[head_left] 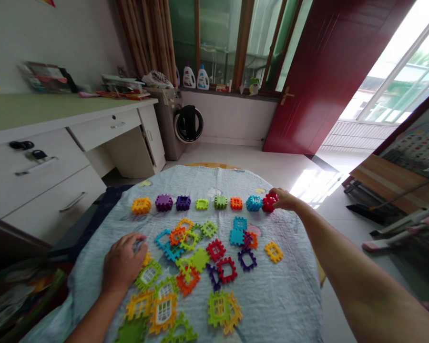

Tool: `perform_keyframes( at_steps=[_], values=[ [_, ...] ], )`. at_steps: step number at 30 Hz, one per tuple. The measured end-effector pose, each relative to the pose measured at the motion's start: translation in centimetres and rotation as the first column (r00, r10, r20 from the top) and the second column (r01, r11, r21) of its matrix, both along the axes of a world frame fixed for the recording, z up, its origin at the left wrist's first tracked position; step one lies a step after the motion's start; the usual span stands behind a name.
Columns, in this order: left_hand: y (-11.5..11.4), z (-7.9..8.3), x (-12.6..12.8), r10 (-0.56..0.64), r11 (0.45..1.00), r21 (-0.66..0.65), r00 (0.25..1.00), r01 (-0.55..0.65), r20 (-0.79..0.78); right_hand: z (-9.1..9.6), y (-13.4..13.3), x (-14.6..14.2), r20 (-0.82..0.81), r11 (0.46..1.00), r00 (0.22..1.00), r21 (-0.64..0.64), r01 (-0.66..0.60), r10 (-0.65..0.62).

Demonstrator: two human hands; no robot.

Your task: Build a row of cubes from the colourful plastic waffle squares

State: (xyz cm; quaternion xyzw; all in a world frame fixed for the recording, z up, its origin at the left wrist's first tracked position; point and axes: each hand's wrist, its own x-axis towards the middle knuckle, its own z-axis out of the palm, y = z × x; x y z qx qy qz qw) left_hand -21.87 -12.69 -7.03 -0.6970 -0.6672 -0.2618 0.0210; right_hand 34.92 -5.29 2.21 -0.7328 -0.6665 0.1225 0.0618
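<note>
My right hand reaches to the far right of the table, its fingers closed round a red block cube at the end of a row. Beside that cube is a light-blue block cube. On the left, my left hand rests on the cloth with a gap between thumb and fingers and nothing seen in it. A yellow piece lies partly hidden by its thumb, near a green window piece. Loose flat interlocking pieces, such as a red square frame, are spread between my hands.
The row continues leftward with an orange cube, a purple block and a yellow block. A light-blue cloth covers the round table. Beyond stand a desk, a washing machine and a red door.
</note>
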Motion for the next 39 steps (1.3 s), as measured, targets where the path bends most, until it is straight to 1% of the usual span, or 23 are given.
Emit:
perform_keyframes(
  at_steps=[7, 11, 14, 18, 23, 33, 36, 39],
  values=[
    [0.0, -0.1, 0.0, 0.013, 1.000, 0.008, 1.000, -0.013, 0.011, -1.6, 1.1, 0.8, -0.019, 0.999, 1.000, -0.033, -0.007, 0.007],
    [0.0, -0.1, -0.1, 0.007, 1.000, 0.011, 1.000, -0.007, 0.016, -2.6, 0.9, 1.2, -0.058, 1.000, 0.998, -0.028, -0.003, 0.001],
    [0.1, -0.2, 0.0, 0.009, 1.000, 0.010, 1.000, -0.009, 0.020, -3.0, 0.6, 1.5, -0.105, 1.000, 0.994, -0.014, 0.004, -0.006],
    [0.1, -0.1, 0.0, 0.010, 1.000, 0.014, 1.000, -0.010, 0.019, -3.2, 0.3, 1.6, -0.170, 1.000, 0.985, -0.006, -0.008, 0.007],
    [0.0, -0.1, 0.0, 0.006, 1.000, 0.016, 1.000, -0.007, 0.020, -3.5, 0.5, 1.3, -0.231, 0.999, 0.973, -0.033, -0.033, 0.025],
    [0.1, -0.4, -0.1, -0.002, 1.000, 0.015, 1.000, 0.002, 0.023, -3.8, 1.5, 1.0, -0.270, 0.998, 0.963, -0.067, -0.023, 0.004],
    [0.1, -0.4, -0.1, 0.002, 1.000, 0.016, 1.000, -0.002, 0.018, -3.6, 1.2, 1.1, -0.279, 0.999, 0.960, -0.041, 0.006, -0.017],
    [0.1, -0.3, -0.1, 0.001, 1.000, 0.019, 1.000, -0.002, 0.016, -3.3, -0.1, 1.3, -0.286, 0.997, 0.956, 0.023, 0.068, -0.059]
  ],
)
